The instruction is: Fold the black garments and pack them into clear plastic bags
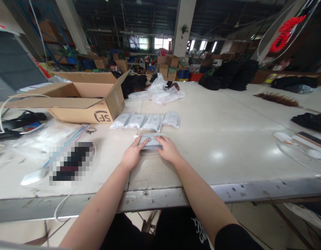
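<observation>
Left hand (131, 156) and right hand (168, 150) flat on a grey plastic pouch (150, 142) lying on the desk (228, 146); fingers (142, 143) extended, pressing on the pouch, not closed around it; row of four similar pouches (146, 121) just beyond; open cardboard box (82, 99) to the left; loose clear bags (162, 93) farther back.

Two bare forearms reach in from the near edge, the left hand (132, 155) and right hand (168, 150) without gloves, rings or a watch. A black short sleeve (235, 238) caps the right arm at near right. Dark clothing below bears white lettering (199, 231), too cropped to read.
</observation>
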### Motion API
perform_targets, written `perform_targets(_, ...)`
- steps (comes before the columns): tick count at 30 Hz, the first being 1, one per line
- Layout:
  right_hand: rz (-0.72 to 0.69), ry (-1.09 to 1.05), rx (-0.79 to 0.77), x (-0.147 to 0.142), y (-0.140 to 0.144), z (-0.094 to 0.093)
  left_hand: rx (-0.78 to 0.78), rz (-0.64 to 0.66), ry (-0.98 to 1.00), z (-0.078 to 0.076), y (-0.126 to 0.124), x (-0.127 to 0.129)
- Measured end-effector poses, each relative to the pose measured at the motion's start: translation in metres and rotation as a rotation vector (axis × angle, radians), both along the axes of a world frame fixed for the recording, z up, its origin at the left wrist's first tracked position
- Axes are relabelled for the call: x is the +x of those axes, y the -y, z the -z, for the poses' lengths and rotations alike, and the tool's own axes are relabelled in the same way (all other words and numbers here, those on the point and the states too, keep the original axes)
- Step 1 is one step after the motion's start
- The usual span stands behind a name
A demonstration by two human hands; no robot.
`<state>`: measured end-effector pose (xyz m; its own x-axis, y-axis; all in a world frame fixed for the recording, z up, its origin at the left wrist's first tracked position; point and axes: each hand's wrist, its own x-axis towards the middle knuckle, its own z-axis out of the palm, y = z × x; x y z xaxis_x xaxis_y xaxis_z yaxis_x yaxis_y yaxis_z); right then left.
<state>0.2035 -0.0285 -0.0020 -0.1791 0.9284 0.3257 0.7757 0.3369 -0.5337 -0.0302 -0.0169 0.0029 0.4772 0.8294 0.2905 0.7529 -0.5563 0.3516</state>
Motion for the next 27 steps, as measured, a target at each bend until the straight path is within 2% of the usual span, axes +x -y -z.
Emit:
perform_targets(3, 0.060, 0.011, 0.008, -0.003, 0.001, -0.001, -0.020, -0.095, 0.009, -0.004, 0.001, 0.003)
perform_targets(9, 0.020, -0.044, 0.017, 0.001, 0.002, 0.001, 0.064, -0.075, 0.078, 0.007, -0.005, -0.001)
perform_targets(15, 0.050, -0.140, 0.022, 0.004, -0.001, 0.005, 0.106, -0.133, 0.204, 0.012, -0.010, -0.003)
perform_targets(17, 0.059, -0.171, 0.024, 0.003, -0.003, 0.006, 0.070, -0.171, 0.271, 0.009, -0.010, -0.002)
perform_targets(20, 0.077, -0.198, 0.030, 0.003, -0.005, 0.007, -0.008, -0.333, 0.350, 0.003, -0.008, -0.001)
perform_targets(24, 0.103, -0.220, 0.044, 0.002, -0.008, 0.008, -0.059, -0.503, 0.356, -0.006, -0.006, -0.001)
perform_targets(27, 0.105, -0.261, 0.068, 0.001, -0.008, 0.009, -0.236, -0.562, 0.397, -0.009, -0.004, -0.002)
